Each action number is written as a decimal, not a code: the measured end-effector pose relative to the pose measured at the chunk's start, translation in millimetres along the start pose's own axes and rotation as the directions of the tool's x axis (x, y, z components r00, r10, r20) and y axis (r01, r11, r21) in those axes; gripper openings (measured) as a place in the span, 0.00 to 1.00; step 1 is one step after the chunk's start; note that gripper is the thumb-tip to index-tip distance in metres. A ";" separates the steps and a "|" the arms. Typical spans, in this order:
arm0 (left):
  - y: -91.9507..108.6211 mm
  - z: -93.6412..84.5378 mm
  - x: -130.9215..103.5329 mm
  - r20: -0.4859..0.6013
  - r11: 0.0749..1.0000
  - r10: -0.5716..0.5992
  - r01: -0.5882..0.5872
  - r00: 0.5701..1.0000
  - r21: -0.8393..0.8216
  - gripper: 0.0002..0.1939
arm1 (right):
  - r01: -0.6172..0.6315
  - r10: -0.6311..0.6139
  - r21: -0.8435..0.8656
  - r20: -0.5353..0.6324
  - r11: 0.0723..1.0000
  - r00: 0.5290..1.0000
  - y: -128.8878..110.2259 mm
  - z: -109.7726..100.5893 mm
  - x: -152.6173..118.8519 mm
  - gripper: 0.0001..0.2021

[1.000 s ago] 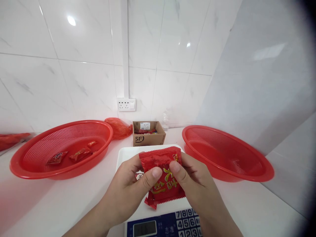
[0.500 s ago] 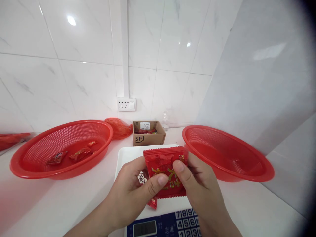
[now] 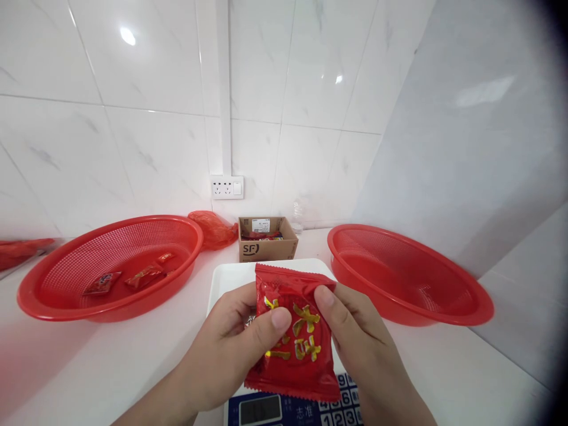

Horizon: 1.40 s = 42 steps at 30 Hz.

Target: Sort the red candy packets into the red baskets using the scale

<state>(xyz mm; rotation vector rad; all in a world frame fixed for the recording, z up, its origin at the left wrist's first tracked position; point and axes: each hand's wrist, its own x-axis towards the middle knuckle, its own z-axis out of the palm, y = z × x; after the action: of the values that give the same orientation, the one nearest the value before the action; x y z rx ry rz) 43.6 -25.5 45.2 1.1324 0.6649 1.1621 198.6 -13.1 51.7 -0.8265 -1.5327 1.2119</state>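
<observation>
Between both hands is a red snack packet (image 3: 306, 370) with gold characters and crimped edges, its printed face toward me. My left hand (image 3: 239, 343) is closed on its left side, thumb on the front. My right hand (image 3: 359, 337) pinches the upper right edge, thumb also in front. A bit of a second wrapper with white and dark print shows behind the left fingers; most of it is hidden. Beneath the packet stands a scale with a white pan (image 3: 222, 278) and a blue panel with a display (image 3: 260, 410) and number keys, partly covered by the packet.
At the left, a red perforated basket (image 3: 110, 225) holds several small red packets (image 3: 144, 276). Another red basket (image 3: 410, 248) stands at the right. Behind the scale are a cardboard box (image 3: 268, 248) with packets inside, a red plastic bag (image 3: 213, 229) and a clear bottle (image 3: 297, 218).
The red packet has come lower and tilted, so its full front with the gold characters shows and it covers more of the scale's keys. The second wrapper behind it is now mostly hidden.
</observation>
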 end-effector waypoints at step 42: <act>0.1 -2.2 2.2 0.013 0.975 0.207 -0.207 0.978 0.077 0.16 | 0.043 -0.049 0.255 0.017 0.966 0.999 4.9 -3.5 1.2 0.17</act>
<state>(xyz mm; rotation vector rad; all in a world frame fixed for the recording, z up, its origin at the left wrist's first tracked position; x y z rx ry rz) 42.3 -22.8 44.9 1.2940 0.6032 1.3187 201.3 -9.7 47.4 -0.6058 -1.3712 1.3541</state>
